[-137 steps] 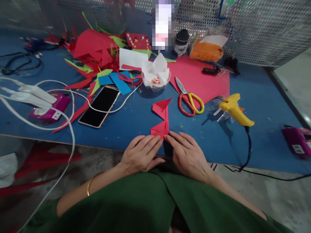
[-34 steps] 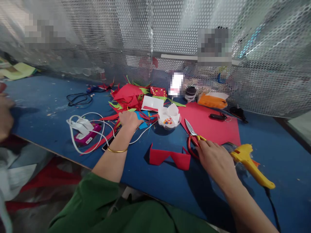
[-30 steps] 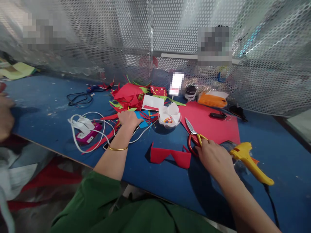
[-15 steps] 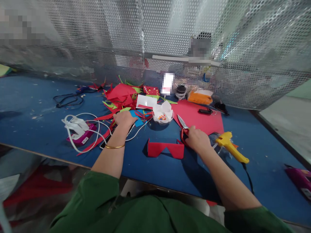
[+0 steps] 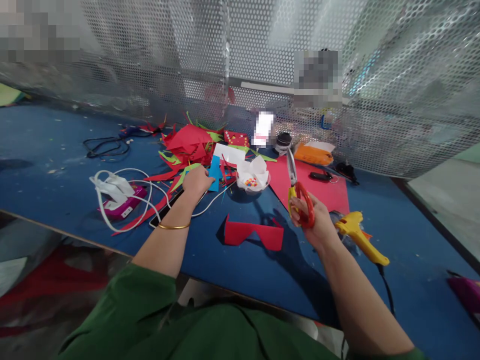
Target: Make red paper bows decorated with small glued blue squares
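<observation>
Illumination around me: dim, diffuse. The right hand [image 5: 317, 222] throws 1 dark shadow leftward over the blue table [image 5: 221, 262]. The screen [image 5: 263, 126] glares white, pixelated. Perforated panel [image 5: 407, 107] warps toward the edges.

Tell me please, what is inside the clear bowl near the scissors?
The clear bowl has a white liner, its corners standing up, and small multicoloured pieces lying on it. The liner and pieces cover the bottom, so what is beneath cannot be seen.
</observation>
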`<state>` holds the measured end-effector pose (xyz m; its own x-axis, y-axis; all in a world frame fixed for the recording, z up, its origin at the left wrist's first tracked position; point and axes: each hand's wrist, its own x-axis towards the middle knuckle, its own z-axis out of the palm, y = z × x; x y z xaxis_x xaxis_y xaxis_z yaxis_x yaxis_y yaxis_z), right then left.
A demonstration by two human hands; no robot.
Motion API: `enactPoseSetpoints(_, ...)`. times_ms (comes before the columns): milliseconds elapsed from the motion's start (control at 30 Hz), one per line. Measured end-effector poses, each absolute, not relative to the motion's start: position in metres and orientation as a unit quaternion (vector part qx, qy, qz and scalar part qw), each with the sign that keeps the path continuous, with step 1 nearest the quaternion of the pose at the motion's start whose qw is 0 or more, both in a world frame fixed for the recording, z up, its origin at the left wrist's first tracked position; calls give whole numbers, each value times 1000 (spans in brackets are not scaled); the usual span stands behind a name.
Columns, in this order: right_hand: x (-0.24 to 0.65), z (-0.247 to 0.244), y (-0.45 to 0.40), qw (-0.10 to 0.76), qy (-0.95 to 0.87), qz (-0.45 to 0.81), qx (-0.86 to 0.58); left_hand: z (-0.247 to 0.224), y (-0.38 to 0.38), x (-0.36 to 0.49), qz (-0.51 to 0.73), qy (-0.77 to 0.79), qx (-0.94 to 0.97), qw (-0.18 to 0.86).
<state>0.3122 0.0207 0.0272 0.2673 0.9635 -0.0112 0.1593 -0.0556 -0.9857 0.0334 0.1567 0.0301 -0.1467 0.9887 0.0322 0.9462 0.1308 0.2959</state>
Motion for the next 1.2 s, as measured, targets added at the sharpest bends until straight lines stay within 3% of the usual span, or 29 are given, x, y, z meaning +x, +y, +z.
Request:
enactPoseSetpoints(167, 312, 30, 13, 532, -398, 617, -421, 41, 151, 31, 168, 763, 624, 31)
enactPoseSetpoints(333, 311, 35, 7, 564, -356, 663, -341, 57, 143, 31, 271, 747, 606, -41)
enactPoseSetpoints(400, 311, 38, 6, 581, -344, 651, -347, 62, 135, 42, 323, 710, 626, 5)
enactPoseSetpoints(467, 310, 39, 5, 599, -345, 619, -372, 67, 124, 62, 415, 606, 635, 240)
enactPoseSetpoints(533, 310, 37, 6, 616, -358, 575, -404, 71, 110, 86, 409, 505, 595, 473)
enactPoseSetpoints(600, 310, 34, 7, 627, -371, 535, -428, 72, 98, 108, 394, 455, 539, 589)
enactPoseSetpoints(867, 296, 28, 3, 586, -426, 492, -483, 53, 75, 132, 424, 419, 478, 645)
enactPoseSetpoints(1200, 287, 26, 2, 584, -427, 484, -493, 46, 69, 134, 433, 392, 513, 629)
